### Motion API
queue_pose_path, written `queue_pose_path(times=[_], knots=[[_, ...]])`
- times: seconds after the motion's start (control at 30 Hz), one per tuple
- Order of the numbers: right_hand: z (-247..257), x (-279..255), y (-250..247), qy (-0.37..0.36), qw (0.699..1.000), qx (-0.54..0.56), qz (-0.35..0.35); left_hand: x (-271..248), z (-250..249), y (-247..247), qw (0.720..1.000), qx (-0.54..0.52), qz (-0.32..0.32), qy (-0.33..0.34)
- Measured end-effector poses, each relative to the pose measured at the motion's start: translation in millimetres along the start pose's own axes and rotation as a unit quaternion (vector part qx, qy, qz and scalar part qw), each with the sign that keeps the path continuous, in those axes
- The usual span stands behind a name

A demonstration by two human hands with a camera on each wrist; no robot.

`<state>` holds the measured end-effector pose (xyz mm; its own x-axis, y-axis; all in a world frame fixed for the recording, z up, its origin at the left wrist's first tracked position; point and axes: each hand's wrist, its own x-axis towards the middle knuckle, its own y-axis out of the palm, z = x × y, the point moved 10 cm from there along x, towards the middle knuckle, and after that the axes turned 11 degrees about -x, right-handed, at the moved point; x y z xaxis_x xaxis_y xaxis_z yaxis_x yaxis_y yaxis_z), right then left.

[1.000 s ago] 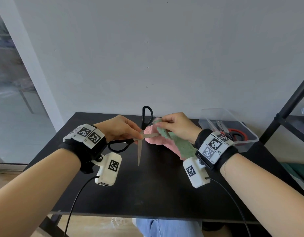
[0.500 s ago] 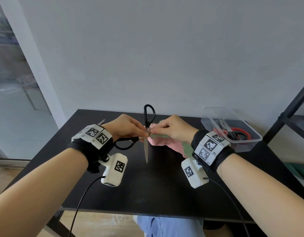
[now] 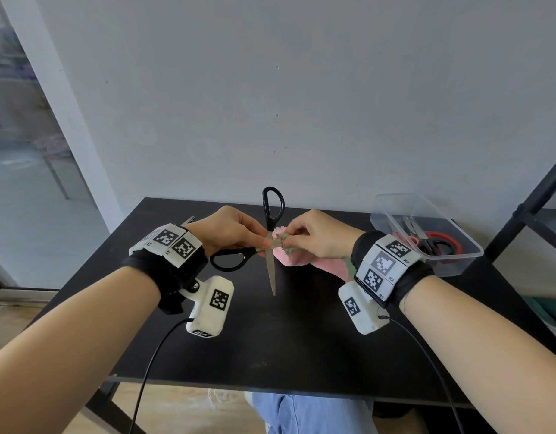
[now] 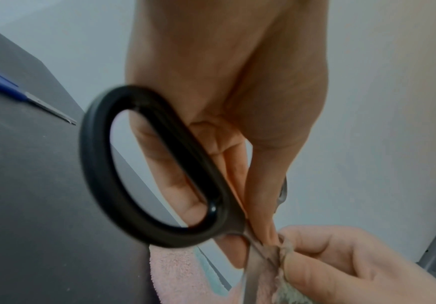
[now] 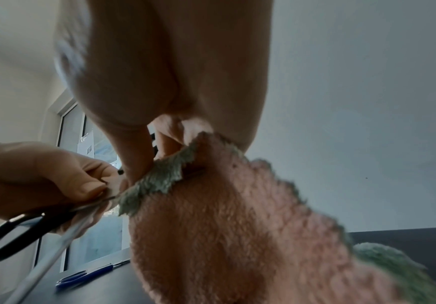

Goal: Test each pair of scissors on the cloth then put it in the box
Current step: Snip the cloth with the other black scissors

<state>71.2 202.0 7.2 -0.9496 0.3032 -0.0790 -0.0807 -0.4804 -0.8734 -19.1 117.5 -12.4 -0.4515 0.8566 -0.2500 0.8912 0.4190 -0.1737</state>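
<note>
I see the left hand (image 3: 236, 234) pinching the black scissors (image 3: 272, 245) near the pivot, fingers (image 4: 261, 205) curled on the metal just past the lower handle loop. The scissors are wide open: one loop points up toward the wall, the other lies left under the hand, one blade hangs down over the table (image 3: 301, 339). My right hand (image 3: 317, 238) pinches the green edge of the pink cloth (image 3: 305, 261), thumb and fingers closed on the fabric, holding it right at the blades. From the right wrist view the cloth (image 5: 224, 226) hangs from the fingers, its lower part trailing to the table.

The clear box (image 3: 427, 233) sits at the table's far right corner, near its right edge, with red-handled scissors (image 3: 439, 242) and another pair already inside. Blue scissors (image 4: 6, 88) lie flat on the table to the left, well apart from the hands; the head view shows only a blade tip behind the left wrist. A dark shelf frame (image 3: 533, 198) stands just beside the box on the right. The near half of the table in front of the hands is bare black surface.

Wrist markers: the right band reads R1, R2, R3 (image 3: 391, 278); the left band lettering is too small to read.
</note>
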Motion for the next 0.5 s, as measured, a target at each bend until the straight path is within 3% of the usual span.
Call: queue_pose_path(times=[0.5], knots=[[-19.3, 3.9, -6.9, -0.009, 1.0, 0.004, -0.024, -5.1, 7.0, -15.9, 1.0, 0.003, -0.016, -0.005]])
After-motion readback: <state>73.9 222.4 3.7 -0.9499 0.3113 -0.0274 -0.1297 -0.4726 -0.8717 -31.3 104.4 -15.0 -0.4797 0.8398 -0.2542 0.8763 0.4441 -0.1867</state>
